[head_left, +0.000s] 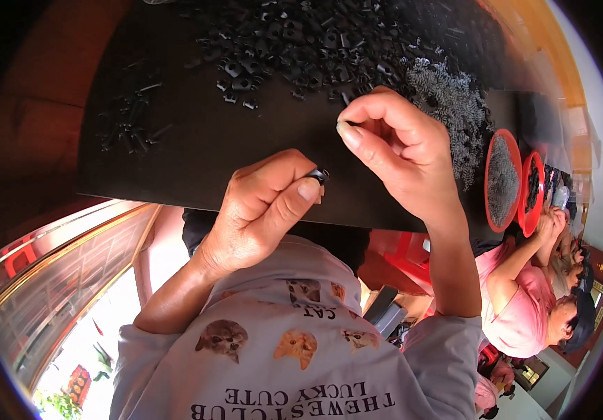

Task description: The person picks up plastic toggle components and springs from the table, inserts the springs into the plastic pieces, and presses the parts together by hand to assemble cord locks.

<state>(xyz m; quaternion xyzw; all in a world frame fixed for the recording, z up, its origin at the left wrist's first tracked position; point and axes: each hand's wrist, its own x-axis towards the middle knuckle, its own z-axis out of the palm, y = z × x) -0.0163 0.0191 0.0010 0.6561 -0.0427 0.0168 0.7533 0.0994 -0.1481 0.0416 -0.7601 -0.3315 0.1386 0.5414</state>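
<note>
Small black part (318, 174) mostly hidden between left hand's (263, 210) fingertips; black parts pile (301, 35), at 12 o'clock, cut off by picture's edge.

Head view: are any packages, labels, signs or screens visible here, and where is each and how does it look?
Printed shirt: lower centre, pale grey, with cat pictures and dark lettering.
Red bowls: right, on the black table, round, holding dark small parts; no label seen.
No packages, signs or screens can be made out.
</note>
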